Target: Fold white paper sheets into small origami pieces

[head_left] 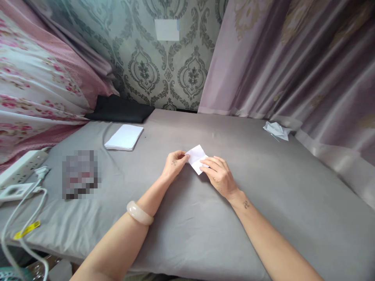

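A small folded sheet of white paper (197, 153) is held between both hands, turned so that one corner points away from me. A crease runs across its middle. My left hand (175, 163) pinches the left corner between thumb and fingers. At the right edge, my right hand (219, 173) grips the paper, with some fingers lying over its face and the thumb partly hidden. A pale bangle (140, 213) circles my left forearm.
A stack of white paper (125, 137) lies on the grey cloth surface (278, 187) at left, before a black folded item (121, 108). Crumpled white paper (277, 130) sits far right. A power strip (20, 168) with white cables and a blurred-out object (80, 173) are at left.
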Demonstrator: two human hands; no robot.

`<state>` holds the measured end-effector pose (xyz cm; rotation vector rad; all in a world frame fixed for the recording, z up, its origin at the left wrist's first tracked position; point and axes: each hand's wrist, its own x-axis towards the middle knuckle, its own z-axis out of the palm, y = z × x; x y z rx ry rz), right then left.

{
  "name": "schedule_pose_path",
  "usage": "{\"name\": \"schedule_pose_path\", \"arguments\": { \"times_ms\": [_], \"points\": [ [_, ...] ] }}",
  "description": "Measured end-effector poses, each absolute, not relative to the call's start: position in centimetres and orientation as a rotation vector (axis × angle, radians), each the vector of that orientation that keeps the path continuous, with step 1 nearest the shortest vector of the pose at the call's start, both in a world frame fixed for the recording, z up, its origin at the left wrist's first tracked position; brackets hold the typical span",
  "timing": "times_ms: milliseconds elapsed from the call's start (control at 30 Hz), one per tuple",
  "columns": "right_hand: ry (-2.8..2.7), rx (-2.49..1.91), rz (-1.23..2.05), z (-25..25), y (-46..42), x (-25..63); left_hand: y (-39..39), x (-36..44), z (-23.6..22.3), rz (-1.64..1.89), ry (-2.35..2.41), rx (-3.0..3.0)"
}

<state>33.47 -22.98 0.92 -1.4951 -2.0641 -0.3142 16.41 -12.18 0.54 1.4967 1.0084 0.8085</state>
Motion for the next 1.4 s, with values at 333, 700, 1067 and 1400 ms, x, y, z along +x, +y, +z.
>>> {"name": "schedule_pose_path", "arguments": {
  "times_ms": [333, 700, 1067, 1400],
  "points": [
    [-2.215, -1.462, -0.092, -0.8, -22.6, 33.9, -11.7, 15.7, -0.3, 0.772, 1.258, 2.368],
    [-2.112, -1.525, 0.065, -0.6, -23.1, 33.6, -15.2, 14.5, 1.5, 0.323, 0.846, 2.689],
    [-1.915, -1.744, 0.134, -0.1, -23.6, 32.7, -15.3, 14.9, 1.5, 0.429, 1.038, 2.482],
    [-1.673, -1.814, 0.160, -0.3, -22.7, 31.9, -15.2, 15.5, 0.6, 0.512, 1.115, 2.383]
  ]
}}
